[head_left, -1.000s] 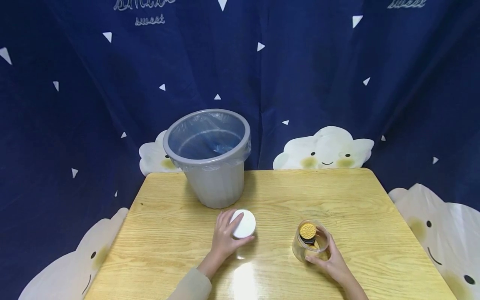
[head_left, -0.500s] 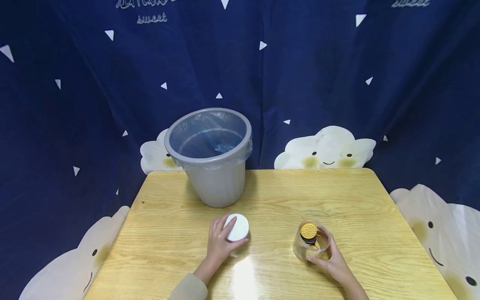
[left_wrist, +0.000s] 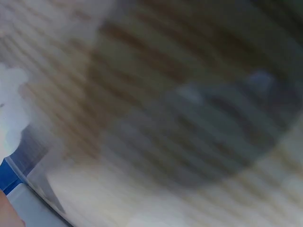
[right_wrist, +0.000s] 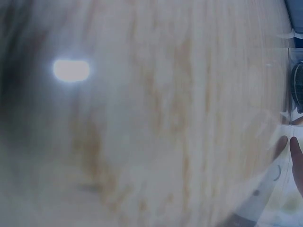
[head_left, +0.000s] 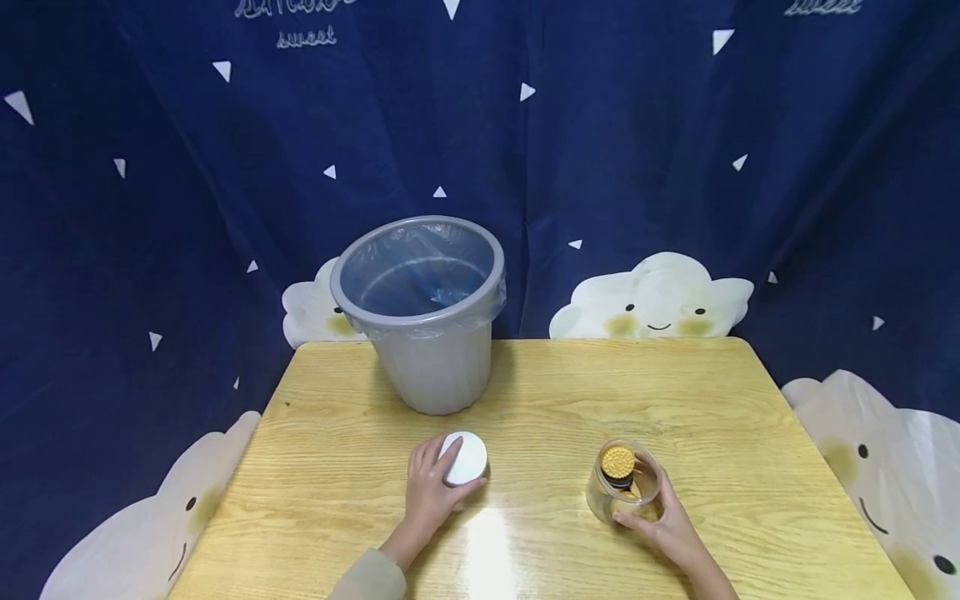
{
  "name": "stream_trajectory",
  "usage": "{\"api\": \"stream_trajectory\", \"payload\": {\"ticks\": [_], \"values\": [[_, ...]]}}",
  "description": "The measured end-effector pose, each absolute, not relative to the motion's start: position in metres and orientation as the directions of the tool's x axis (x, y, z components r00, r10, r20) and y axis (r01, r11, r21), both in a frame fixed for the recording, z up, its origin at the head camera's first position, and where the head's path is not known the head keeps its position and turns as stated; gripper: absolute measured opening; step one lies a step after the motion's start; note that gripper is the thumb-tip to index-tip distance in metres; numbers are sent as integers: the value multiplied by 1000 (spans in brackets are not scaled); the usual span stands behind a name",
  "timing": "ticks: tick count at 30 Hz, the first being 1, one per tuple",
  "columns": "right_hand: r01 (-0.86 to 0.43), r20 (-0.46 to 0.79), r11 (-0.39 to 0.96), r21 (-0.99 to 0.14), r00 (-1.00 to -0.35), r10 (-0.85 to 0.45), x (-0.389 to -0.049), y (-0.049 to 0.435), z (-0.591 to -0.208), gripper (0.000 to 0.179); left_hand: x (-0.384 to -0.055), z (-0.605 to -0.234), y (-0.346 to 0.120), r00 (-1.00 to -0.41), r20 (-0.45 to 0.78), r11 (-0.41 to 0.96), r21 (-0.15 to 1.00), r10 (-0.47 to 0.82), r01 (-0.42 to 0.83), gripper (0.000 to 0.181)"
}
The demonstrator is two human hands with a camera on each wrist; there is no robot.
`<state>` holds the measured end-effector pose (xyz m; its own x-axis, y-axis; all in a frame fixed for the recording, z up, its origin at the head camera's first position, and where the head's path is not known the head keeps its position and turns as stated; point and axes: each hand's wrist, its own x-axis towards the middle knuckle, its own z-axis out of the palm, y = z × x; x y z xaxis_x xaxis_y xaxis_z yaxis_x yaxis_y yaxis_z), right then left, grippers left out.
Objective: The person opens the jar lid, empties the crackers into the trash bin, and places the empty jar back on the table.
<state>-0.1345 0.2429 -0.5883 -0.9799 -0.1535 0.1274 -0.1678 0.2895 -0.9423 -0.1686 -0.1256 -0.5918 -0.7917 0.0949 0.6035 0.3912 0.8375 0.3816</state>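
Observation:
In the head view my left hand (head_left: 429,490) holds a white round lid (head_left: 467,459), thumb on its near side and fingers on its far left side. Whether the lid touches the table is unclear. To the right, my right hand (head_left: 663,523) grips a clear, open-topped jar (head_left: 597,498) from its right side. Inside the jar stands something with a bumpy yellow round top (head_left: 618,462) and a black band below it; its lower part is hard to make out. Both wrist views are mostly blurred table; a fingertip (left_wrist: 7,215) shows at the left wrist view's lower left corner.
A grey bin (head_left: 442,375) with a clear plastic liner stands at the table's back left, beyond my left hand. The wooden table (head_left: 645,383) ends at a dark blue curtain (head_left: 637,150) printed with clouds and triangles.
My left hand has moved left and a little nearer with the white lid. The right hand and the jar have stayed in place.

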Motion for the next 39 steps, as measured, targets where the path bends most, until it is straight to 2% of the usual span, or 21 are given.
{"api": "stream_trajectory", "payload": {"ticks": [20,31,39], "values": [[-163,129,289,-943,-983,-132,-135,242,-589,99,-163,-597,-129,-881,464,881,375,91,288,70],[-164,132,278,-947,-983,-129,-135,242,-590,99,-163,-600,-129,-910,400,898,350,114,266,72],[-169,139,280,-945,-983,-123,-135,243,-590,99,-163,-598,-128,-906,401,899,335,133,281,70]]}}
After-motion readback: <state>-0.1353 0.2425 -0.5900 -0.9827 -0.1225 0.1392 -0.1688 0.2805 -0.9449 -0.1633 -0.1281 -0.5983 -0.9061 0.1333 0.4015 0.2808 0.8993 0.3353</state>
